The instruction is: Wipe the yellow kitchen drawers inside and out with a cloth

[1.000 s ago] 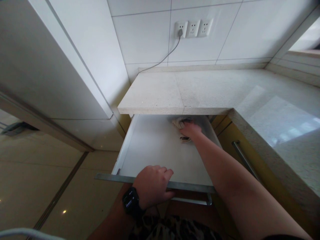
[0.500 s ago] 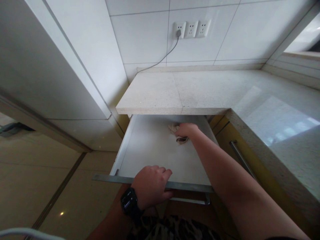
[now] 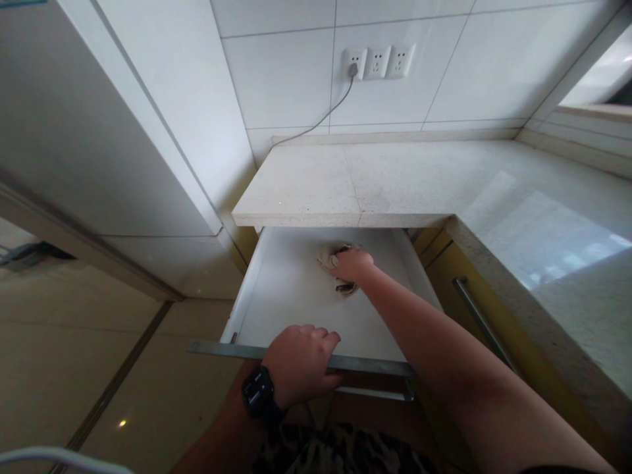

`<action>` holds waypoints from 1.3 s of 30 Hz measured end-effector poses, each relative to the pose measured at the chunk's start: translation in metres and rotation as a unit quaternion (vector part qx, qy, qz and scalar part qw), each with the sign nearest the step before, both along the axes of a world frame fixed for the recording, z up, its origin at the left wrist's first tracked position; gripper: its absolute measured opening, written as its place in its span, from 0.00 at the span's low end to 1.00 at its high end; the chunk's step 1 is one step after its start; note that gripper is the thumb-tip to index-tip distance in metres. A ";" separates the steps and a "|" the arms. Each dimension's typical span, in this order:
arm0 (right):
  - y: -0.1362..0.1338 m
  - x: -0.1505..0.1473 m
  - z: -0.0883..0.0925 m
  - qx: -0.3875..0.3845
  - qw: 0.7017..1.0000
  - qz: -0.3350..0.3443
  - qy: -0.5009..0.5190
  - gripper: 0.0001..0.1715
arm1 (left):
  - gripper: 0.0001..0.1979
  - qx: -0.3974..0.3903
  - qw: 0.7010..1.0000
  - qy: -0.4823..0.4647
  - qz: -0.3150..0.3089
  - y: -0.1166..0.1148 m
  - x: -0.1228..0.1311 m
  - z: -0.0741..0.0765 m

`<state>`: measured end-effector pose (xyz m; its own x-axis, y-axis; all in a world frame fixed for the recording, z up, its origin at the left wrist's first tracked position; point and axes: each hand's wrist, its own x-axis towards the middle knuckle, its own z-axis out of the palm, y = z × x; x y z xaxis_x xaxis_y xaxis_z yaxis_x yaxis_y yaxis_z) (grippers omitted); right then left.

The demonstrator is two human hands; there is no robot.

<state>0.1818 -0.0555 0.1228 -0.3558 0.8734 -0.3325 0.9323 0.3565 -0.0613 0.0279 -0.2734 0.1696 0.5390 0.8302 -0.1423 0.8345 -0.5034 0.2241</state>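
A right hand (image 3: 351, 264) is clutching a crumpled cloth (image 3: 326, 257) inside an open white drawer (image 3: 284, 289).
The cloth is showing off-white with dark patches, bunching into folds under that grip, which is clamping it; the left hand (image 3: 299, 362) is clasping the drawer's grey front edge (image 3: 224, 350).

1. Cloth (image 3: 326, 257): we see a crumpled, pale piece with dark patches, bunched beneath our right hand (image 3: 353, 264), near the middle of the drawer.
2. Drawer (image 3: 279, 289): we see it pulled open, white inside, shallow, grey-edged in front.
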 end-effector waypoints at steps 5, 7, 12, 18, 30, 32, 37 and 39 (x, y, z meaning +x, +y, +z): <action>-0.017 -0.021 0.017 -0.048 0.996 0.077 -0.023 0.27 | 0.22 0.003 1.000 -0.007 -0.001 0.000 0.000 0.000; -0.026 -0.029 0.023 -0.081 0.986 0.140 -0.033 0.25 | 0.22 0.002 1.000 -0.006 -0.001 0.000 0.000 -0.001; -0.041 -0.037 0.025 -0.040 0.977 0.210 -0.022 0.27 | 0.23 0.005 1.000 -0.004 -0.001 0.001 -0.001 -0.001; -0.029 -0.035 0.025 -0.064 0.975 0.210 0.012 0.30 | 0.22 0.006 1.000 -0.006 -0.005 0.001 -0.001 -0.002; -0.013 -0.002 0.031 -0.227 0.965 0.130 -0.008 0.27 | 0.21 0.007 1.000 -0.004 0.000 0.000 -0.001 0.000; -0.016 -0.007 0.027 -0.189 0.967 0.170 0.002 0.28 | 0.22 0.009 1.000 -0.004 0.000 0.000 -0.001 -0.001; -0.028 -0.029 0.016 -0.103 0.959 0.256 0.068 0.33 | 0.21 0.009 1.000 -0.006 0.000 0.000 0.000 -0.001; -0.030 -0.035 0.017 -0.118 0.958 0.254 0.070 0.31 | 0.21 0.008 1.000 -0.006 0.000 0.000 0.000 -0.001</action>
<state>0.1472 -0.0857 0.1401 -0.7699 0.4834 -0.4167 0.6197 0.7222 -0.3072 0.0281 -0.2738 0.1689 0.5409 0.8321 -0.1226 0.8315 -0.5070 0.2270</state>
